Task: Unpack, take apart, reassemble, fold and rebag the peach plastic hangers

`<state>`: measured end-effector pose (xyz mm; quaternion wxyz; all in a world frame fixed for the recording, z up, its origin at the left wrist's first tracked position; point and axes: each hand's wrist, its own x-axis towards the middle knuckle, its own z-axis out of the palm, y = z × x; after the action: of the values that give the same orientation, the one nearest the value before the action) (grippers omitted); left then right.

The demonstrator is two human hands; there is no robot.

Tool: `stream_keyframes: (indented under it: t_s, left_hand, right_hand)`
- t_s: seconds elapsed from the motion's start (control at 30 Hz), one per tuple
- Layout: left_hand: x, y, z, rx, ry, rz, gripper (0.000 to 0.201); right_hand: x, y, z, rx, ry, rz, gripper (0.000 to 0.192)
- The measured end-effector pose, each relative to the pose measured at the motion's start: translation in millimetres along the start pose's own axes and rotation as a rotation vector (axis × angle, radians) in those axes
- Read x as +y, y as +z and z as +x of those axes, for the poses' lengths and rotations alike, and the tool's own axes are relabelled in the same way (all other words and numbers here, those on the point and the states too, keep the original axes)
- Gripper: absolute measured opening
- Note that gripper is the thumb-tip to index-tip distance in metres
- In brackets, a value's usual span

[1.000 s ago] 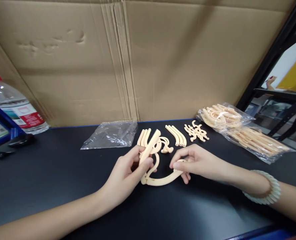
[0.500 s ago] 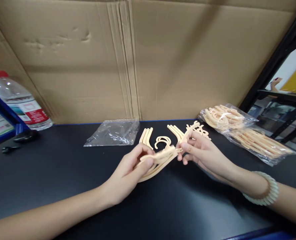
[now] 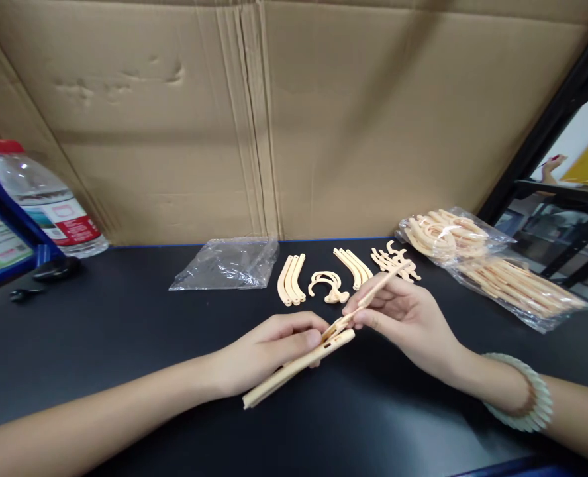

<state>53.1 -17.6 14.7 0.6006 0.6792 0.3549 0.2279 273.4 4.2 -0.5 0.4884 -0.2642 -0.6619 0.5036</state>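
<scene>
A large cardboard sheet (image 3: 373,132) fills the upper part of the frame, and below it spreads the black tabletop (image 3: 125,344). A bottle (image 3: 50,199) with a red cap stands at the left. At the right lie filled clear bags (image 3: 522,285); left of centre lies a flat clear bag (image 3: 224,265).

The left hand (image 3: 284,341) has its fingers closed around a long wooden piece (image 3: 298,364), just below the centre of the frame. Its long axis goes slantwise, and its slotted end points to the upper right. The right hand (image 3: 408,321) pinches a thin wooden piece (image 3: 383,283), which also points to the upper right. Whether both pieces are joined, I cannot tell.

Above the hands lie curved sticks (image 3: 291,278) in two groups, hooks (image 3: 328,285) between them, and small wavy pieces (image 3: 396,262) at their right.
</scene>
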Motion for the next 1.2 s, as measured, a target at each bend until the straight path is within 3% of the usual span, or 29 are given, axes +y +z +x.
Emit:
stream_keyframes:
  t_s: [0.2,0.37,0.53,0.8,0.93,1.1,1.2]
  left_hand:
    - [-7,1.3,1,0.067,-0.002,0.037,0.029]
    - [-7,4.7,-1,0.127,0.019,0.31,0.032]
    - [-4,6.6,-1,0.141,0.081,0.535,0.03]
    - [2,8.1,2,0.073,0.202,0.77,0.029]
    - [6,9.3,1,0.058,0.208,0.819,0.031]
    - [7,9.8,0,0.05,0.219,0.82,0.031]
    - [3,6.8,1,0.042,0.222,0.749,0.035]
  right_hand:
    - [0,0,0,-0.07,-0.063,-0.123,0.01]
    - [3,-1,0,-0.168,-0.197,-0.345,0.003]
    - [5,-2,-4,-0.142,-0.304,-0.508,0.005]
    - [-2,-10,-5,-0.329,-1.019,-1.072,0.019]
    - [-12,-7,-5,-0.381,-1.193,-1.198,0.028]
    - [-21,-3,-3,-0.467,-1.316,-1.268,0.026]
    - [-21,-5,-5,-0.513,-1.48,-1.261,0.026]
